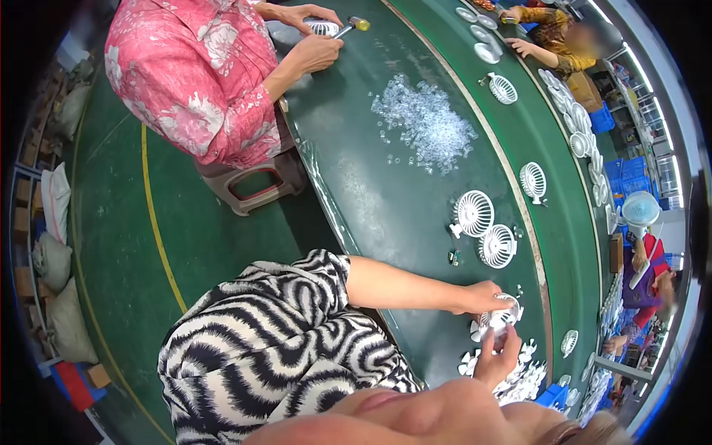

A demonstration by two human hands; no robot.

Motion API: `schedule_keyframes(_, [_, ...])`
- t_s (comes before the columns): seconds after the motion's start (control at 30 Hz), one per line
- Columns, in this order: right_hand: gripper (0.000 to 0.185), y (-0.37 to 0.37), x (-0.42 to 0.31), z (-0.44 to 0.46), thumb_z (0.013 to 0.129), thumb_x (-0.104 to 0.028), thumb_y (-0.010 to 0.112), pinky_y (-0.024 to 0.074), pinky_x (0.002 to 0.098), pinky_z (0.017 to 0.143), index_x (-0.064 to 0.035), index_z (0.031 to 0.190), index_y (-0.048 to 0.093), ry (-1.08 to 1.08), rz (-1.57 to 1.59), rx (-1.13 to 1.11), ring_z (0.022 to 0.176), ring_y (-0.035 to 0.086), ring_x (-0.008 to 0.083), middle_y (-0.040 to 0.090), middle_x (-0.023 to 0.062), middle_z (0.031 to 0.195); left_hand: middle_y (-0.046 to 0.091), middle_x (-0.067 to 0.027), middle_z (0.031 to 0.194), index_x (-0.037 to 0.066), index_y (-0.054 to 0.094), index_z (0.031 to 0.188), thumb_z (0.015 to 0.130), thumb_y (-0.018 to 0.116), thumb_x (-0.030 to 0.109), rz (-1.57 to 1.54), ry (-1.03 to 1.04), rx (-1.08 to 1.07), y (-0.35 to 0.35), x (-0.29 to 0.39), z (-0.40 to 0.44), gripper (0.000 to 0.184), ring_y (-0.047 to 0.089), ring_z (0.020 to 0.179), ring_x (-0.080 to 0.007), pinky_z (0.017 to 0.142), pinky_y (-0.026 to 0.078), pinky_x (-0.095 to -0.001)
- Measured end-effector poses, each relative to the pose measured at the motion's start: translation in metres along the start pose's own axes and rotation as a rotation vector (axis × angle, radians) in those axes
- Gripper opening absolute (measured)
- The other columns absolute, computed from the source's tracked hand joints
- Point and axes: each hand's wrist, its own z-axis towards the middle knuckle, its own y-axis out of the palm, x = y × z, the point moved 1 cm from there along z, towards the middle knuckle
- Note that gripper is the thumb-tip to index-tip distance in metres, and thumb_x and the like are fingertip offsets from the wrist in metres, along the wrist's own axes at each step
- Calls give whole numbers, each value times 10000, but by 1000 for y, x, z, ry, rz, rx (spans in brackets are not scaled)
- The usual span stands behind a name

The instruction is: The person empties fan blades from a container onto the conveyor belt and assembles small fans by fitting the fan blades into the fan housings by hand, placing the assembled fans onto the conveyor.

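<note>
My left hand reaches across the green worktable and grips a small white fan housing by its slatted rim. My right hand is just below, its fingertips pinched at a white fan blade against the open face of that housing. Under and beside my right hand lies a pile of loose white fan blades. Two more slatted white fan housings rest on the table beyond my left hand, with a small dark part with wires beside them.
A heap of small clear plastic pieces covers part of the worktable. A green conveyor belt carries white fan housings. A co-worker in a pink floral shirt holds a small hammer. Other people sit across the belt.
</note>
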Motion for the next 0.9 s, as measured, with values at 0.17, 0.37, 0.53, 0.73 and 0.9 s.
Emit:
schedule_keyframes(0.17, [330, 20, 21, 11, 770, -131, 696, 448, 365, 581, -1, 1051, 584, 0, -102, -63, 638, 543, 260, 519, 112, 785, 617, -101, 862, -39, 577, 990, 875, 601, 375, -61, 39, 7, 1, -11, 1, 431, 598, 710, -156, 553, 511, -306])
schedule_keyframes(0.37, [341, 40, 34, 10, 770, -104, 679, 431, 318, 578, -3, 1083, 586, 9, -40, 60, 608, 490, 192, 497, 83, 756, 625, -128, 864, -45, 581, 963, 848, 634, 257, 174, 269, 97, 3, -19, -1, 327, 579, 764, -159, 643, 483, -330])
schedule_keyframes(0.53, [395, 40, 36, 15, 742, -64, 694, 451, 317, 602, -7, 1115, 576, -168, -24, 163, 649, 520, 223, 536, 120, 870, 623, -183, 826, -30, 582, 897, 765, 694, 203, 434, 492, 242, -9, -15, 11, 291, 576, 756, -185, 666, 468, -358])
schedule_keyframes(0.73, [435, 19, 56, 10, 721, -171, 748, 463, 272, 743, 23, 1078, 591, 254, 314, 20, 822, 576, 144, 638, 82, 929, 658, -137, 926, -45, 585, 1023, 796, 668, 186, 387, 391, 45, -10, -2, 3, 335, 620, 846, -171, 748, 496, -324])
schedule_keyframes(0.9, [301, 31, 52, 3, 739, -151, 727, 452, 226, 658, 44, 948, 634, 496, 821, -99, 740, 559, 74, 647, 36, 836, 652, -149, 889, -58, 579, 1011, 794, 660, 218, 481, 345, -63, -6, 0, -4, 360, 609, 817, -174, 739, 483, -317])
